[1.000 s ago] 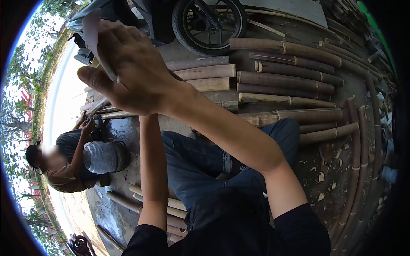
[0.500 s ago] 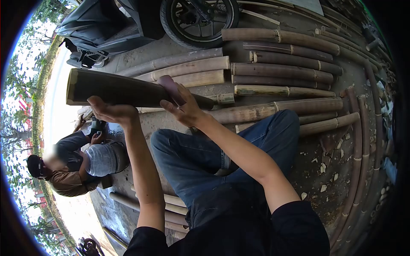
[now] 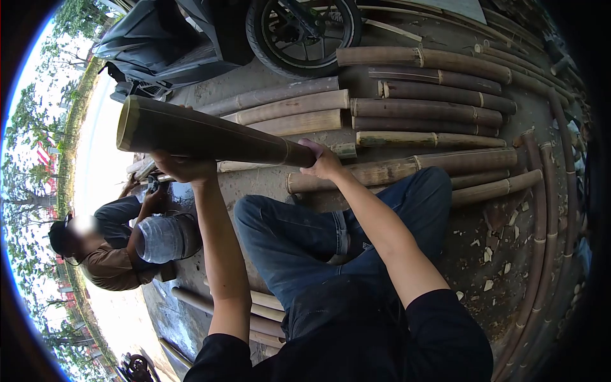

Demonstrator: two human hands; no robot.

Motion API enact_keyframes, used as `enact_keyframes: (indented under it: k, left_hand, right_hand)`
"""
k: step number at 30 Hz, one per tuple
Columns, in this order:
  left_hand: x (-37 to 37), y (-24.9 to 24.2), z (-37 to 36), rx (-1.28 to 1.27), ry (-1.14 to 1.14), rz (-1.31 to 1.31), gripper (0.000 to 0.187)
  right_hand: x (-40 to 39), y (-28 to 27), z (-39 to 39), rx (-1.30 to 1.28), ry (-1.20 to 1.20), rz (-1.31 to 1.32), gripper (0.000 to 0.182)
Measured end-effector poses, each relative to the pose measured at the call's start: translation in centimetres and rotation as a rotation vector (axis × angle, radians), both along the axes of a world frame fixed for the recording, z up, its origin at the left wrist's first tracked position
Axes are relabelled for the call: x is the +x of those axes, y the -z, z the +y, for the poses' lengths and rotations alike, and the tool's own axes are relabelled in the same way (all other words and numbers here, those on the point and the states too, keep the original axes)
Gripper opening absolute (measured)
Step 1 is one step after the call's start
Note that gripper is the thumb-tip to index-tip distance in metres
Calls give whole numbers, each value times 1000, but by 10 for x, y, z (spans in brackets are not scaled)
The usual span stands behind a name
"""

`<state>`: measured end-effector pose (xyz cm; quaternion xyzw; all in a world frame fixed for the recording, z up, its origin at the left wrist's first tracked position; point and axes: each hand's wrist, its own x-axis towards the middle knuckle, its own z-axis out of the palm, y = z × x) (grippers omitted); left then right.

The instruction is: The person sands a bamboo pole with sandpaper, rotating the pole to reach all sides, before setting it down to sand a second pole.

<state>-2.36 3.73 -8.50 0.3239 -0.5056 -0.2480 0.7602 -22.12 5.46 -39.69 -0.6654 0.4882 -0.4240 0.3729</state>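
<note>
A dark bamboo pole (image 3: 216,130) is held up slantwise in front of me, its wide cut end toward the left. My left hand (image 3: 184,169) grips it from below near that wide end. Around the narrower end, my right hand (image 3: 323,162) is closed, with a purplish sheet (image 3: 308,145) mostly hidden between palm and bamboo. What the sheet is made of cannot be made out. Both my legs, in jeans (image 3: 286,232), are folded beneath the pole.
Several cut bamboo poles (image 3: 426,114) lie in rows on the ground ahead. Long poles (image 3: 540,242) run along the right, beside pale chips. A motorcycle wheel (image 3: 305,32) stands at the top. Another person (image 3: 105,248) sits at the left near a wrapped round container (image 3: 162,240).
My right hand and the purplish sheet have slid along the bamboo from its middle to the narrow end. My left hand has closed more around the pole, whose wide end shifted slightly right.
</note>
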Motion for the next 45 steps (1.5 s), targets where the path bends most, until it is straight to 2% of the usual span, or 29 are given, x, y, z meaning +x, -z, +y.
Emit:
enact_keyframes:
  k: [1,2,3,4,6,7,8,10,11,12,14,16,17,19,24,26,27,29,31,33,35,36,37,38,40,42,44,45]
  left_hand:
    - [5,4,0,-9,5,-8,85]
    - [13,9,0,-25,124,46,86]
    - [20,11,0,-40,247,95,86]
    - [27,12,-1,-51,259,74,86]
    - [23,-5,7,-6,159,-47,90]
    - [18,-9,12,63,-53,1,85]
    - [2,-20,19,55,-44,-2,85]
    - [-22,-32,32,11,-437,-91,76]
    - [-28,-35,36,-33,-527,-29,65]
    - [-29,-35,36,-29,-531,-23,65]
    - [-27,-33,36,-29,-569,-213,69]
    - [-23,-29,32,-46,-439,-147,66]
    - [-26,-29,30,-60,-416,-132,67]
    - [-34,-30,27,-63,-355,-101,73]
    - [-46,-27,21,-56,-312,-112,84]
    - [-51,-28,21,-70,-285,-95,86]
    - [-51,-30,22,-40,-276,-115,87]
    - [-53,-27,20,-60,-280,-130,85]
    - [-49,-22,16,-82,-284,-150,85]
    - [-40,-16,10,-106,-269,-248,72]
    - [-35,-13,10,-81,-199,-201,73]
    - [-34,-13,9,-57,-129,-150,74]
    - [-32,-12,7,-37,-194,-237,66]
    - [-31,-9,5,-35,-209,-264,65]
    - [-29,-7,5,-53,-214,-296,64]
    - [-28,-5,7,-63,-215,-304,64]
    - [-25,-2,8,-82,-223,-305,63]
    - [-24,0,9,-89,-235,-310,63]
  right_hand:
    - [-4,3,0,107,13,97,78]
    - [-9,4,2,94,19,87,78]
    - [-13,6,5,113,26,183,78]
    - [-13,6,6,133,36,275,78]
    - [-8,10,5,133,51,289,79]
    - [-6,12,6,144,55,329,80]
    - [-3,12,6,137,64,325,80]
    - [1,19,8,33,95,387,82]
    - [5,17,8,8,120,387,80]
    - [5,16,11,9,115,395,80]
    - [3,14,17,134,119,290,75]
    - [2,13,23,79,163,262,73]
    - [1,8,27,27,226,217,71]
    - [0,-3,29,9,202,208,71]
    - [15,-79,22,-107,162,100,78]
    - [26,-120,19,-294,137,-52,89]
    - [28,-144,18,-295,133,-48,89]
    - [32,-194,17,-423,-21,-195,97]
    - [37,-231,12,-467,-112,-298,98]
    - [41,-268,2,-514,-207,-402,100]
    - [44,-302,-7,-574,-405,-549,102]
    - [45,-321,-9,-580,-405,-549,102]
    - [45,-340,-9,-676,-356,-442,103]
    - [46,-356,-9,-766,-305,-336,105]
    - [52,-386,-9,-722,-303,-330,106]
    - [60,-395,-11,-679,-292,-321,108]
    - [64,-394,-12,-818,-206,-343,110]
    - [65,-390,-13,-840,-194,-391,101]
